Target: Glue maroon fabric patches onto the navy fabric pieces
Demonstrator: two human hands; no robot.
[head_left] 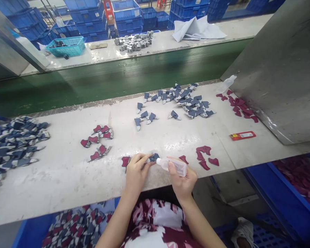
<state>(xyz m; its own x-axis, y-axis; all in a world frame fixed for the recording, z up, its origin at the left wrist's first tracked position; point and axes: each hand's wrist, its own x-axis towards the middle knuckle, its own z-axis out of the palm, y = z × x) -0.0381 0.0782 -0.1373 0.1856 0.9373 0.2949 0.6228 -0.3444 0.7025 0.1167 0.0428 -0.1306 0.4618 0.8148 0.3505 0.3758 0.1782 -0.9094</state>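
Observation:
My left hand (138, 168) pinches a small blue-and-grey plastic part (154, 157) near the table's front edge. Wrapped around a clear squeeze bottle (177, 166) is my right hand (183, 181). The bottle lies tilted, its white nozzle at the blue part; whether they touch I cannot tell. Beside my left hand sits a part with a maroon face (125, 161). Several more maroon-faced parts (93, 139) lie to the left. Loose maroon pieces (203, 155) are right of the bottle. Farther back, many blue-and-grey parts (191, 103) form a loose pile.
A large heap of blue-and-grey parts (12, 144) covers the table's left end. At right are a red box (243, 135), another clear bottle (226, 84) and a metal panel (284, 79). Behind runs a green belt (124, 72). Blue bins (281, 193) stand below the table.

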